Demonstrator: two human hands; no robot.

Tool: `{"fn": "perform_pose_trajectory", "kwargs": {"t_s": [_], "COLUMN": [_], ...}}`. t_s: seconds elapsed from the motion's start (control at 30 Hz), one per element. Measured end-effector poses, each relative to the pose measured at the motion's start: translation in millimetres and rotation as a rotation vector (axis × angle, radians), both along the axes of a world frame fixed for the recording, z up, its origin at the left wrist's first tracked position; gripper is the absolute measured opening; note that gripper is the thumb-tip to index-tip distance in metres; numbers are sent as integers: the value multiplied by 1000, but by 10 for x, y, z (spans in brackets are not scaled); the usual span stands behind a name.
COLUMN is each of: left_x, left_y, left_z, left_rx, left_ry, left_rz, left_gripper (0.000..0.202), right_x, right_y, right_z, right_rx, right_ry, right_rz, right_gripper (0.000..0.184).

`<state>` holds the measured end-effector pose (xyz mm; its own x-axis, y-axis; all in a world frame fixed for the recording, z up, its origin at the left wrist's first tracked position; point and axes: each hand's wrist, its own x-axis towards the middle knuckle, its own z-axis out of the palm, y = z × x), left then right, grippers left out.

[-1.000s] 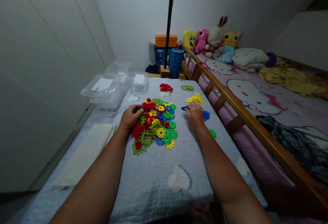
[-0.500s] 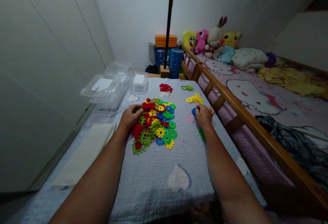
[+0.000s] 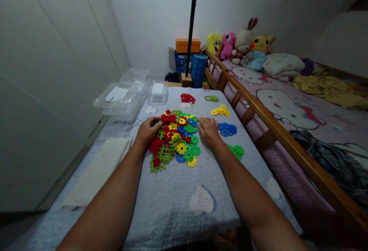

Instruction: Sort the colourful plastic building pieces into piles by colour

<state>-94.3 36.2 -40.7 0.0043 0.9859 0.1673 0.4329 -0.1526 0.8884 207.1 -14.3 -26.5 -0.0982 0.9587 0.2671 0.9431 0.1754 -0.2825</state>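
A mixed heap of plastic building pieces [image 3: 172, 138] lies mid-table: red and olive-green square frames and notched discs in yellow, blue and green. My left hand [image 3: 148, 130] rests against the heap's left edge, thumb and forefinger apart, with a red piece [image 3: 169, 118] by its fingertips. At the heap's right edge, my right hand [image 3: 209, 130] is open and palm down, fingers stretched toward a blue disc [image 3: 191, 121]. To its right are separate groups of blue discs [image 3: 227, 129], green discs [image 3: 237, 151] and yellow discs [image 3: 220, 110]. Red pieces [image 3: 188, 98] and olive-green pieces [image 3: 212, 98] lie farther back.
Clear plastic boxes [image 3: 120, 98] and a smaller one [image 3: 158, 92] stand back left. A folded white cloth [image 3: 97, 170] lies left of my left forearm. A wooden bed rail [image 3: 258, 113] runs along the right side. Behind the table rises a black pole [image 3: 191, 28].
My right hand has moved left from the blue discs to the heap's right edge and its fingers have opened out. The blue group is now uncovered. My left hand stays at the heap.
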Motion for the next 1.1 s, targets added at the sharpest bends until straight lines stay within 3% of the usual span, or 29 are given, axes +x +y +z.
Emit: {"fn": "perform_pose_trajectory", "kwargs": {"t_s": [0.2, 0.63, 0.83, 1.1], "left_x": [3, 1, 14, 22], "left_y": [-1, -6, -16, -29], "left_z": [11, 13, 35, 57], "left_rx": [2, -2, -1, -9], "left_ry": [14, 11, -1, 13], "left_rz": [-1, 4, 6, 15], "left_gripper": [50, 52, 51, 51], "right_x": [-88, -103, -100, -55], "right_y": [45, 35, 32, 17], "right_z": [-99, -98, -100, -15], "right_rx": [-48, -4, -5, 90], "right_ry": [-89, -11, -7, 28], "right_rz": [66, 77, 95, 33], "right_gripper": [53, 26, 33, 27]}}
